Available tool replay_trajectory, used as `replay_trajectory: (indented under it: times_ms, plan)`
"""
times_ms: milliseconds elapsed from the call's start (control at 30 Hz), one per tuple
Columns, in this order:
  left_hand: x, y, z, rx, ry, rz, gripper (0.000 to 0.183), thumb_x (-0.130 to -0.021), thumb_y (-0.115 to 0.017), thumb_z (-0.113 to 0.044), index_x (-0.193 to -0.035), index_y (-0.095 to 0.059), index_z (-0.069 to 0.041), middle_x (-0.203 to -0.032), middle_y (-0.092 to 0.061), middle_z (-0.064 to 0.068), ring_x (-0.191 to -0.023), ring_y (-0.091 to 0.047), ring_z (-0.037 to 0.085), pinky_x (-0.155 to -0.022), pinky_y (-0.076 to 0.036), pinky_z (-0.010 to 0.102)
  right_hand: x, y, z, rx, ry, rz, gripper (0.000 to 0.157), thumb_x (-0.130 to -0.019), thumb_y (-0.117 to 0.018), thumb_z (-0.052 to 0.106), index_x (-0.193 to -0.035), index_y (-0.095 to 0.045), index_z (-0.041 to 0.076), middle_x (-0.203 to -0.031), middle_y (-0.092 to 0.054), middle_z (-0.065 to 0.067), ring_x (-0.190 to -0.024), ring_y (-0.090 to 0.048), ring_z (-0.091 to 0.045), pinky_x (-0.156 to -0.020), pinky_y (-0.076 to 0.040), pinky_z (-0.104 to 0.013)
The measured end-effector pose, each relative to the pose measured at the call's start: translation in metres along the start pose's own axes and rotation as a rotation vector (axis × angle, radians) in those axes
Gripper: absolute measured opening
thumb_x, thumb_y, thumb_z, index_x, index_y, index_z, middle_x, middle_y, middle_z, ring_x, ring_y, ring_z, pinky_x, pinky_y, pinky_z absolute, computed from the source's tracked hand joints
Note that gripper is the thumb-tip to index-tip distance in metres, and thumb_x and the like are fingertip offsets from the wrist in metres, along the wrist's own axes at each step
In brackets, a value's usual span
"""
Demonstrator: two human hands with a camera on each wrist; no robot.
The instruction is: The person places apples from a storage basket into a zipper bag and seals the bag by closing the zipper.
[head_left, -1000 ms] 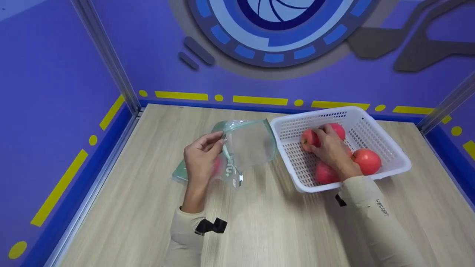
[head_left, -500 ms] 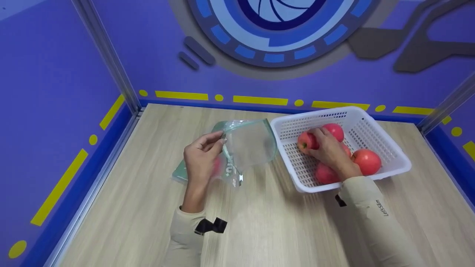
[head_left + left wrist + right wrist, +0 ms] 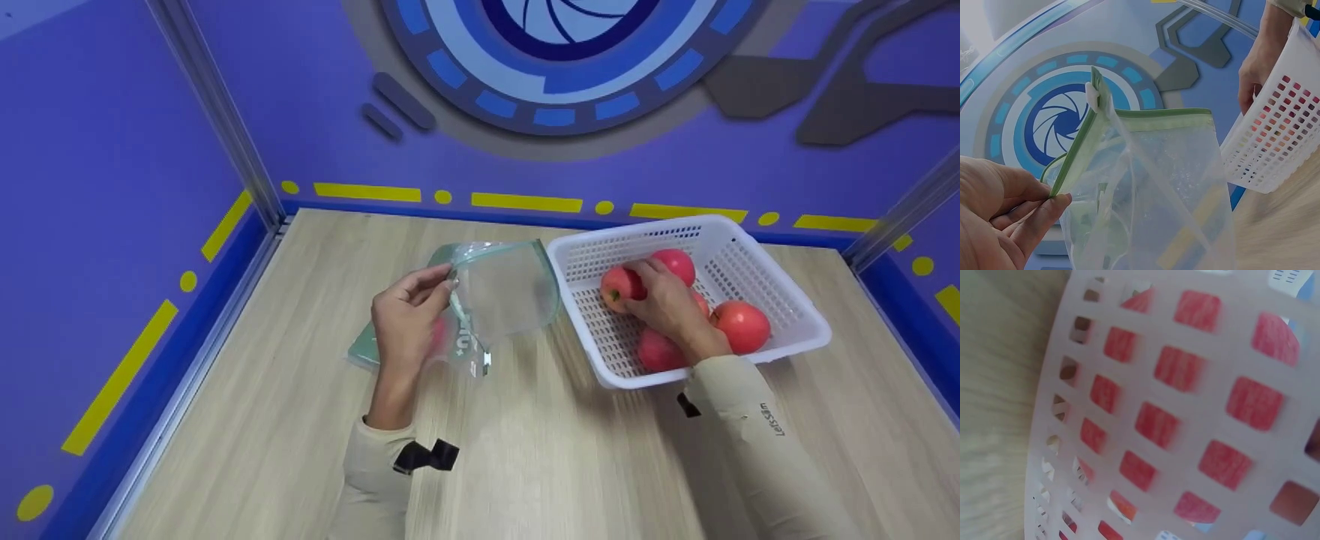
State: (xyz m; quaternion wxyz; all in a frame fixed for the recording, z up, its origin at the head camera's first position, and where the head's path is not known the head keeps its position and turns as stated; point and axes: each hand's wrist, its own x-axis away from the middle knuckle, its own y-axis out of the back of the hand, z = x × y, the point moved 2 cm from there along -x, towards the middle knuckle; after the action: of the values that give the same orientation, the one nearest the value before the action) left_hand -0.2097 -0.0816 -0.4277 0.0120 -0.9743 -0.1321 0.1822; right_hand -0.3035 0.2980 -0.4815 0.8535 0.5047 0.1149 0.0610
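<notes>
My left hand (image 3: 409, 315) pinches the green-edged rim of a clear zip bag (image 3: 506, 289) between thumb and fingers. In the left wrist view the bag (image 3: 1168, 169) stands with its mouth spread, a white slider at its top corner. Something red shows through the plastic beside my left wrist. Inside the white basket (image 3: 795, 315), my right hand (image 3: 670, 300) grips a red apple (image 3: 621, 289) from its right side. Several other apples, such as one (image 3: 741, 327) at the right, lie around that hand. The right wrist view shows mostly the basket's wall (image 3: 1145, 388), red apple skin behind its holes.
A green-and-clear flat package (image 3: 364, 349) lies under and left of the bag on the wooden table (image 3: 525, 465). The basket stands right of the bag, its left rim close to it. Blue panels (image 3: 97, 225) enclose the table's back and sides.
My right hand has shifted the gripped apple slightly left and toward me inside the basket, turning its stem end more into view. The left hand and bag have stayed in place.
</notes>
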Motion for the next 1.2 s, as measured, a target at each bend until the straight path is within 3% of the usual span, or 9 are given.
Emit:
replay_trajectory:
  times_ms: [433,700,1033,1200]
  plan:
    - [0.001,0.0,0.001,-0.015,-0.011,0.015,0.019,-0.096,-0.077,0.002,-0.114,-0.079,0.002,-0.109,-0.077,0.015,-0.1,-0.077,0.029,-0.086,-0.063,0.03,0.002,0.0,0.0,-0.032,-0.002,0.015,0.068,-0.092,-0.084,0.01,-0.152,-0.053,0.007,-0.144,-0.054,-0.025,-0.121,-0.056,-0.044,-0.11,-0.045,-0.067]
    - [0.002,-0.002,0.001,-0.039,-0.006,0.014,0.018,-0.096,-0.077,0.002,-0.114,-0.08,0.001,-0.109,-0.077,0.015,-0.1,-0.078,0.028,-0.086,-0.063,0.029,0.004,0.002,0.006,-0.093,0.048,-0.108,0.064,-0.091,-0.084,0.009,-0.149,-0.058,0.006,-0.138,-0.061,-0.025,-0.115,-0.06,-0.042,-0.102,-0.051,-0.064]
    - [0.002,-0.002,0.001,-0.023,-0.005,0.022,0.018,-0.097,-0.076,0.002,-0.115,-0.079,0.001,-0.11,-0.077,0.015,-0.102,-0.077,0.028,-0.087,-0.062,0.03,0.017,0.01,0.028,-0.33,-0.025,-0.234,0.07,-0.092,-0.086,0.018,-0.154,-0.055,0.01,-0.144,-0.06,-0.017,-0.122,-0.058,-0.035,-0.109,-0.05,-0.059]
    - [0.002,-0.002,0.002,-0.026,-0.01,0.016,0.018,-0.096,-0.076,0.002,-0.114,-0.079,0.001,-0.109,-0.077,0.015,-0.1,-0.077,0.028,-0.086,-0.063,0.03,0.025,0.016,0.049,-0.499,-0.007,-0.279,0.071,-0.091,-0.088,0.019,-0.153,-0.055,0.008,-0.148,-0.058,-0.013,-0.134,-0.058,-0.03,-0.114,-0.047,-0.049]
